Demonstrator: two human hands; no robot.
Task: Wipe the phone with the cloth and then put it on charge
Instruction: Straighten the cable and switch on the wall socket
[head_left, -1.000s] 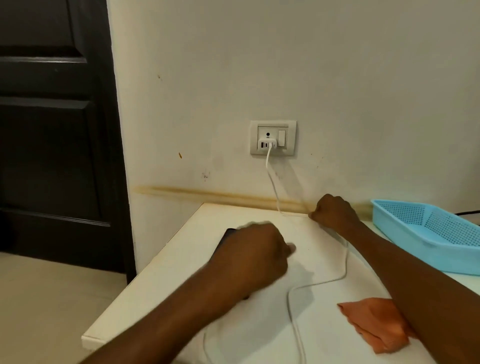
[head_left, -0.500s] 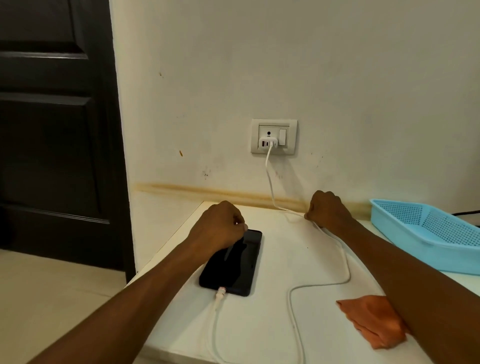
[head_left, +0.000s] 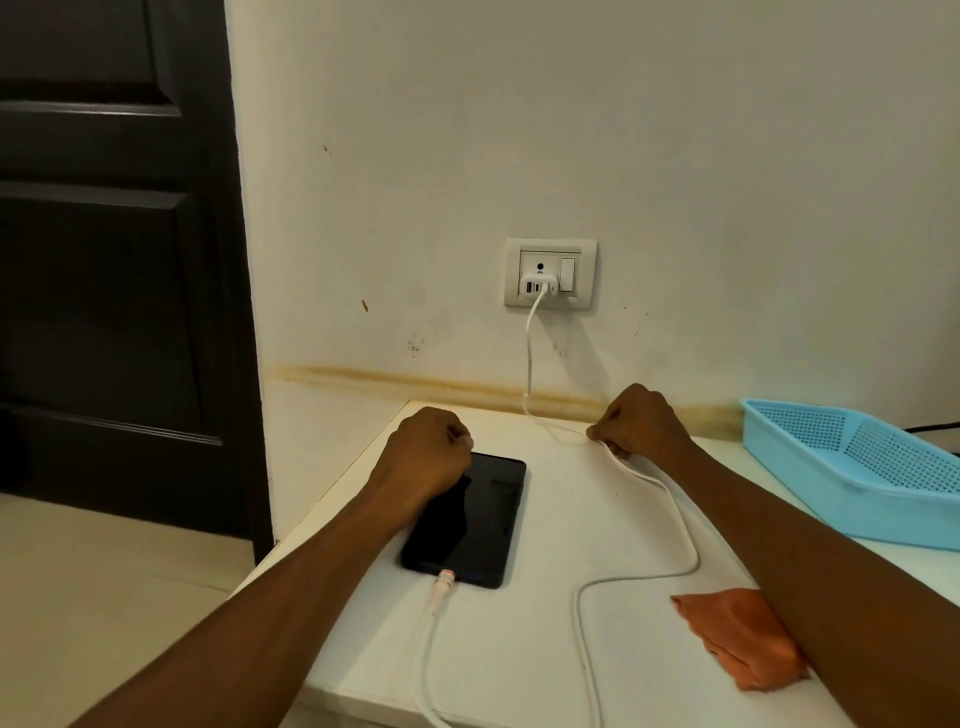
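Note:
A black phone (head_left: 478, 525) lies flat, screen up, on the white table (head_left: 519, 660). A white charging cable (head_left: 675, 530) is plugged into its near end and runs to the white charger (head_left: 538, 286) in the wall socket. My left hand (head_left: 426, 457) is a closed fist resting on the phone's far left corner, holding nothing I can see. My right hand (head_left: 641, 423) is closed, pinching the cable near the wall. An orange cloth (head_left: 737, 634) lies crumpled beside my right forearm.
A light blue perforated plastic tray (head_left: 852, 467) stands at the right against the wall. A dark door (head_left: 114, 260) is at the left, past the table's left edge. The cable loops over the table's near edge.
My left hand has moved from over the phone's middle to its far left corner, uncovering the phone and its plugged-in cable. My right hand has stayed on the cable.

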